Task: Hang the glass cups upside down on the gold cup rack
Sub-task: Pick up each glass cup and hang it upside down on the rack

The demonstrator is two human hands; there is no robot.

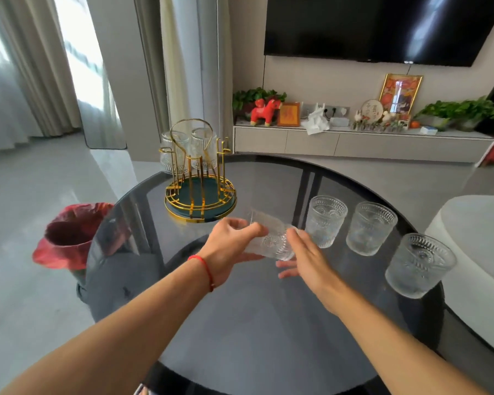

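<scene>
Mid-frame, left hand (231,240) fingers grip a tilted glass cup (271,238) above the counter (240,323); right hand (303,258) sits open beside it. Best bet: flip it fully, then drop it onto a free prong of the gold cup rack (200,172), upper left.

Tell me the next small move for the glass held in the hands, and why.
Probably carry the tilted glass cup, gripped by the left hand and steadied by the right hand, toward the gold cup rack and turn it mouth down over a free near peg. Two cups already hang on its far side.
</scene>
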